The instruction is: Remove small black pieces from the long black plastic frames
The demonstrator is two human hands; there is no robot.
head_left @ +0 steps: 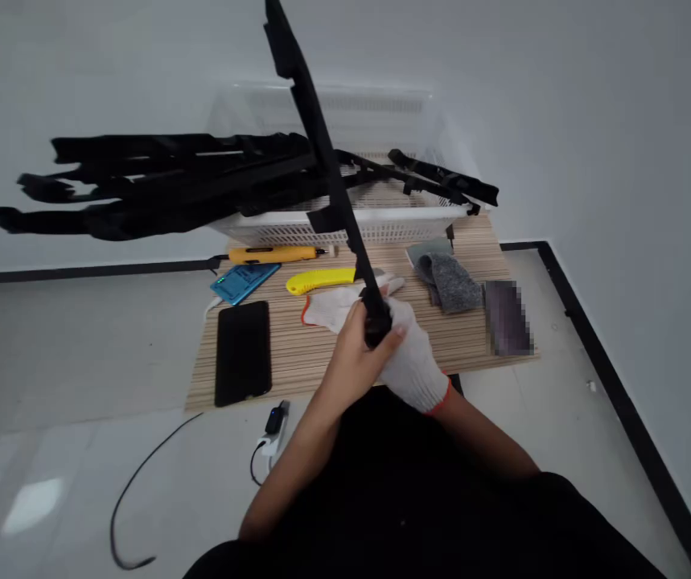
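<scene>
Black strip (328, 157) stands at the centre of our view, its near end in our hands and its far end leaning left, crossing before the white basket (399, 215). At far left, a bundle of dark strips (200, 189) juts out over the basket's left side. On the floor at near left, a thin black cable (112, 527) curves. On the striped table (297, 362) we see a dark flat device (242, 354), a blue device (244, 283) just beyond it, an orange-yellow tool (273, 255) near the basket, then a yellow knife (321, 280) and a white glove (326, 308). Our bare left hand (357, 342) is clamped on the strip's near end; touching it, our gloved right hand (410, 354) closes on the same end. To the right lie a grey cloth (450, 281) and, just beside it, a pixelated purplish object (507, 318) we cannot identify.
</scene>
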